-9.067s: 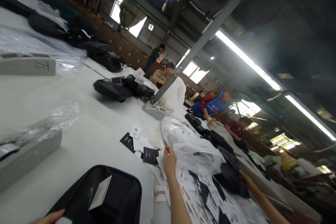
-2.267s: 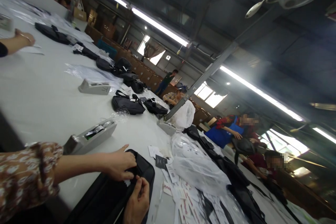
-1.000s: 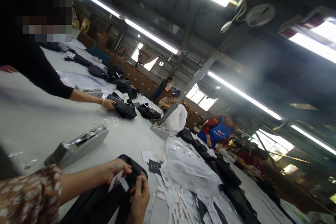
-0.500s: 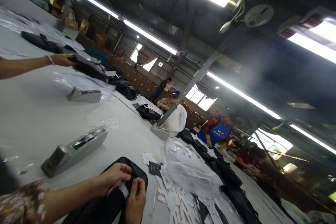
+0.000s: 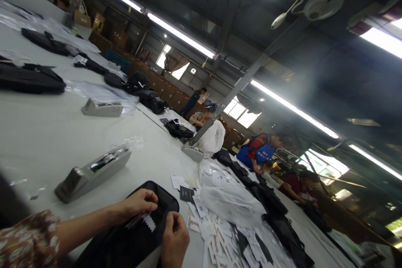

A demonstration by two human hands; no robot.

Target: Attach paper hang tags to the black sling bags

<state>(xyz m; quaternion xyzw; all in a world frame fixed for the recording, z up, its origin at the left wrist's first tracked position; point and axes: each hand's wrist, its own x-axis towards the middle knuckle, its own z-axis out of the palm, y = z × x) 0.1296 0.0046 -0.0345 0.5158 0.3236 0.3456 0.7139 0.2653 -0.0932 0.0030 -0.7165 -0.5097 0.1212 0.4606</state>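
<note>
A black fabric bag (image 5: 161, 194) lies on the white table in front of me. My left hand (image 5: 138, 206) is over it, thumb and fingers pinched together; what they hold is too small to make out. Just below those fingers is a small white piece with a zigzag edge (image 5: 149, 222), against the black fabric. My right hand (image 5: 175, 236) is at the bag's right edge, fingers curled into a pinch, and I cannot see what is between them. A grey tape dispenser (image 5: 94, 171) stands left of the bag.
Loose white and black tags (image 5: 220, 234) lie on the right beside clear plastic bags (image 5: 228, 190). A second tape dispenser (image 5: 103, 109) and another black bag (image 5: 31, 78) are farther left. Across the table, a person in a blue apron (image 5: 259, 150) stands by more black bags.
My right hand has moved right, away from my left hand. At the far left, another person's hand has left the view, and a black bag now lies there.
</note>
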